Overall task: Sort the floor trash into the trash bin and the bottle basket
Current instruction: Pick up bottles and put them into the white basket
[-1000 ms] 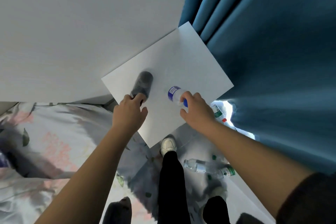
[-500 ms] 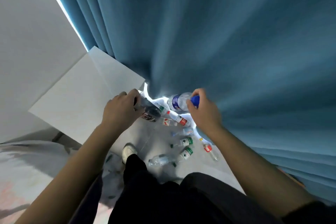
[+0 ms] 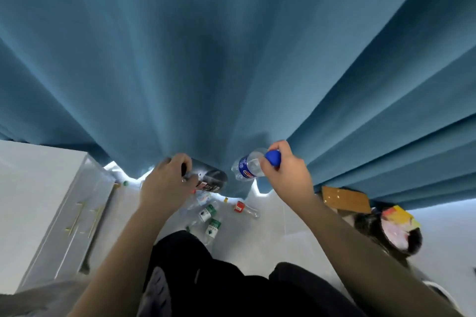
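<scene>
Because the clear bottle (image 3: pixel 246 169) looks empty, we judge it light, thin-walled and easy to dent. The stiff neck under its blue cap (image 3: pixel 273 157) is therefore the sound place to take it, and our right hand (image 3: pixel 286 175) has it there, fingers curled round cap and neck, with the body slanting down in front of the lower hem of the curtain (image 3: pixel 231 59). Our left hand (image 3: pixel 164 183) is wrapped round the narrow end of a dark bottle (image 3: pixel 211 179), held just left of the clear one against the same hem. We cannot tell whether its darkness is tinted plastic or drink inside, so it may weigh more and wants a firm grip, since smooth plastic can slip. Below the hem, on the pale floor (image 3: pixel 283 226), lie several more bottles (image 3: pixel 209 213), green-labelled ones close together, and a red-labelled bottle (image 3: pixel 243 208) a little to their right; all look light and crushable. Under the curtain's right end sits a dark round bin (image 3: pixel 414 240) with paper scraps in it, its near side hidden by our right forearm (image 3: pixel 347 239), and a brown box (image 3: pixel 345 198) beside it is partly covered by the hem. We make out no bottle basket. Our left fingertips are hidden behind the hand, and the labels are too blurred to read.
</scene>
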A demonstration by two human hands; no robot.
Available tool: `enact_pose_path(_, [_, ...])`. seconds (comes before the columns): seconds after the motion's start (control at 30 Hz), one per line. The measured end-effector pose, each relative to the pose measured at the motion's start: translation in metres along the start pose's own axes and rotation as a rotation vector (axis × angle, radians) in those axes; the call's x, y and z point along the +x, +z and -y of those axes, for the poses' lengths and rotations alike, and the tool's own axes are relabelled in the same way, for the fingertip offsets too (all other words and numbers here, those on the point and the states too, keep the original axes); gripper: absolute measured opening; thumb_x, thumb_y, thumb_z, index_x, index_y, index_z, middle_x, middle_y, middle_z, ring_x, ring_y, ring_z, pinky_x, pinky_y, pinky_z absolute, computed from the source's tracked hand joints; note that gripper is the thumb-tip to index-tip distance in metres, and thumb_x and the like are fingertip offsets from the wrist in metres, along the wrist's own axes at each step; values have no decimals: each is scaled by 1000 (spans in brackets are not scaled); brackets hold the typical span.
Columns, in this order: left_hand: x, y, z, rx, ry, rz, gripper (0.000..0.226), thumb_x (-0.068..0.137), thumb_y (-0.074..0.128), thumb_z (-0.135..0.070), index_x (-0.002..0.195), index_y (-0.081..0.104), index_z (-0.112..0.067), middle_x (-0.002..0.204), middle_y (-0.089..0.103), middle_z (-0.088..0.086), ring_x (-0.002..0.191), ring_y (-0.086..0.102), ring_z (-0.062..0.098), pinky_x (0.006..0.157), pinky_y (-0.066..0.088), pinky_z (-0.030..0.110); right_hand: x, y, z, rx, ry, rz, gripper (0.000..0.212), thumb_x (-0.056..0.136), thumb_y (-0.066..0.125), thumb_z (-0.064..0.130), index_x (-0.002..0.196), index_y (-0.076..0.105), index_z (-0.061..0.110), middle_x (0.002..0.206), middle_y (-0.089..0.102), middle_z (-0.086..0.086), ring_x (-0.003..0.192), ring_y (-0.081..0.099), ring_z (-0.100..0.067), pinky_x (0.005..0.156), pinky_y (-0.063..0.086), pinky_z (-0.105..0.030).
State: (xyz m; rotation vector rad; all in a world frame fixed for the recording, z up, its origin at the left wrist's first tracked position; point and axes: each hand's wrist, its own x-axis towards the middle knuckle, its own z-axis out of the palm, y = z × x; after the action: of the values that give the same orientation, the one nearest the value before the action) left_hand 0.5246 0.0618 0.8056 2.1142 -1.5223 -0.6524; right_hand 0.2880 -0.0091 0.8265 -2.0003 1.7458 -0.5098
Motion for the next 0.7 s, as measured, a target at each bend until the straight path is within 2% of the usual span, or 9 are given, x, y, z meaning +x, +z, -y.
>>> enact_pose_path(0.13, [2,33,-57,-12,159,75,23,82,63,-32,76,41,-30,75,52,-5,68,50,20,62,38,30,-21,-50,-55,66,136,-110,21,89,58,38,99,44,26,67,56,-2,68,57,-29,62,49,-38])
enact_pose_path(0.33, [25,69,-130,120,354,189,20,83,59,-38,79,40,-32,79,53,-6,67,51,15,57,35,28,-55,-99,-121,137,347,-279,22,89,59,35,98,44,22,66,60,-4,67,59,-29,65,49,-40])
enact_pose_path(0.43, [33,97,-168,140,434,267,19,83,59,-38,80,42,-31,81,53,-4,67,51,18,57,37,29,-68,-120,-152,147,418,-353,22,89,59,35,96,43,22,67,64,-5,66,62,-27,64,50,-39])
enact_pose_path(0.53, [39,131,-210,138,512,336,21,82,62,-35,79,42,-31,77,52,-3,68,49,20,59,34,30,-75,-139,-185,137,504,-439,22,88,61,33,93,42,23,70,59,-3,70,57,-29,64,46,-37])
enact_pose_path(0.7, [57,195,-272,143,577,403,22,81,61,-35,78,40,-32,81,52,-7,71,51,18,60,34,29,-67,-165,-243,155,617,-465,23,88,62,32,97,46,18,70,55,1,75,58,-34,68,49,-44])
